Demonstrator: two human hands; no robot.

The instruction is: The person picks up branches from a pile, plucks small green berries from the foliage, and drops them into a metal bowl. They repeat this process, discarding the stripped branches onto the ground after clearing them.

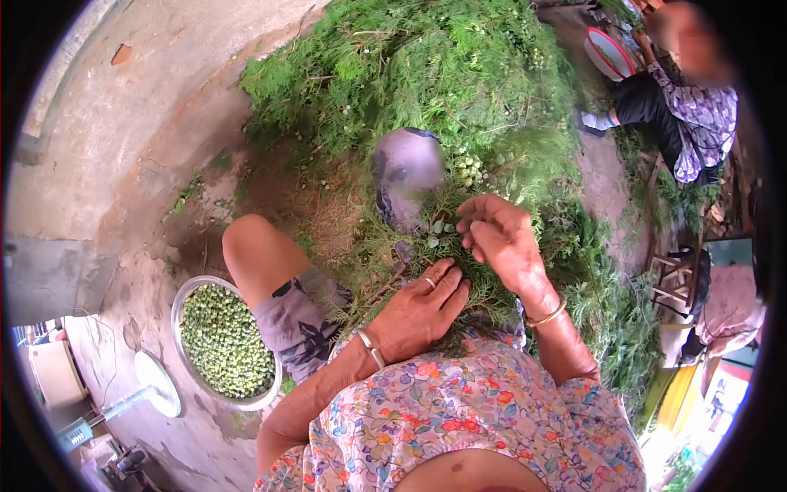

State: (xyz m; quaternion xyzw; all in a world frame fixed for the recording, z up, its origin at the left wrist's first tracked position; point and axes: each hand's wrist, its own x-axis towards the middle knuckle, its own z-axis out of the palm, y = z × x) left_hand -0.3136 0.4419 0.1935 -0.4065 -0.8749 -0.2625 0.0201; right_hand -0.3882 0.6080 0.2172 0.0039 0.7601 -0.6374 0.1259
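A leafy green branch (385, 289) with small pale cones (438, 234) lies across my lap. My left hand (418, 310), with a ring on one finger, is closed over the branch's stem and sprigs. Just right of the cones is my right hand (502, 242), its fingers curled and the thumb near the fingertips; whether something small is between them is hidden. A metal basin (177, 328) full of small green cones (225, 340) stands on the ground to the left of my bare knee.
A big heap of green branches (410, 74) spreads in front and down the right side. Another person (697, 115) sits at the upper right by a red-rimmed basin (627, 64). A wooden stool (676, 275) stands right. A fan (156, 384) is at lower left.
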